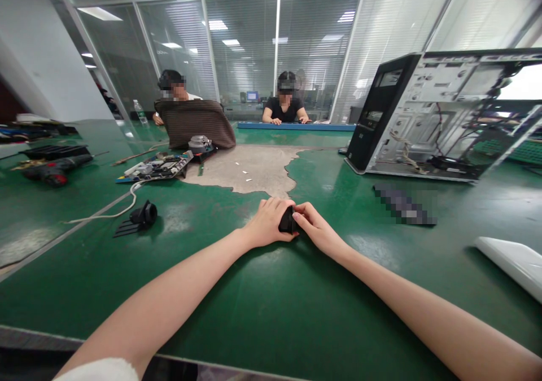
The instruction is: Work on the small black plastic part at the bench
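Observation:
Between my hands, just above or on the green table (271, 302), is a small black part (287, 221), mostly covered by fingers; its kind does not show. My left hand (267, 223) wraps round it from the left, fingers curled over the top and thumb below. From the right, my right hand (318, 230) pinches at its edge with thumb and fingertips. To the left lies a black plastic piece (143, 215) with a round end and several thin prongs.
An opened computer case (393, 115) stands at the right, near a blurred dark item (404, 206) and a white object (514, 262). A circuit board (158, 166), cable (131, 200) and power drill (57, 169) lie left. Two people sit across the table.

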Available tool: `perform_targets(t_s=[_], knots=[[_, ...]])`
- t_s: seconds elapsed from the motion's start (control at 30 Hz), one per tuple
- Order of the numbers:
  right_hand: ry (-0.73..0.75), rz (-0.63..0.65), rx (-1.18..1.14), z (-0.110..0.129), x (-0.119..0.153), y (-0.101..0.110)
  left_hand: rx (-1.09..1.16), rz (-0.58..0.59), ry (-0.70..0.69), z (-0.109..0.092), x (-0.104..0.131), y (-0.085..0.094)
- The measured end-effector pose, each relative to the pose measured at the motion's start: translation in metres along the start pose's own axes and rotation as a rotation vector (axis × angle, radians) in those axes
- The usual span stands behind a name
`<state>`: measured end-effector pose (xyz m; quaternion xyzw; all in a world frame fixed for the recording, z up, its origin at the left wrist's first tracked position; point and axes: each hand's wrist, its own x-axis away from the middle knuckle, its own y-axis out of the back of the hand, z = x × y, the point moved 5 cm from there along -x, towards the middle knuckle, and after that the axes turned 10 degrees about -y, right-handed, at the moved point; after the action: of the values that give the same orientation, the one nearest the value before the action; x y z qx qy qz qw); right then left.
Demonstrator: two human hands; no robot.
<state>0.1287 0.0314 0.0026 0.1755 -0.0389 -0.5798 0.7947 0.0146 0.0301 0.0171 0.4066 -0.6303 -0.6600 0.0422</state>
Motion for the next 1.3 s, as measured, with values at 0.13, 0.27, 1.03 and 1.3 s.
perform_targets(t_s=[0.13, 0.27, 1.03, 1.3], knots=[[0.067, 0.064, -0.038, 0.0029, 0.0078, -0.0023, 0.009, -0.005, -0.009, -0.0003, 0.0008, 0.0003], [0.086, 0.044, -0.013, 0.0041, 0.0111, -0.0022, 0.014, 0.002, 0.003, 0.0009, 0.0012, -0.001], [0.05, 0.008, -0.071, 0.0034, 0.0069, -0.0012, 0.002, -0.01, -0.004, 0.0009, 0.001, -0.0017], [-0.009, 0.024, -0.06, -0.0016, 0.004, -0.0017, -0.001, -0.009, 0.014, 0.0015, 0.0003, -0.0013]])
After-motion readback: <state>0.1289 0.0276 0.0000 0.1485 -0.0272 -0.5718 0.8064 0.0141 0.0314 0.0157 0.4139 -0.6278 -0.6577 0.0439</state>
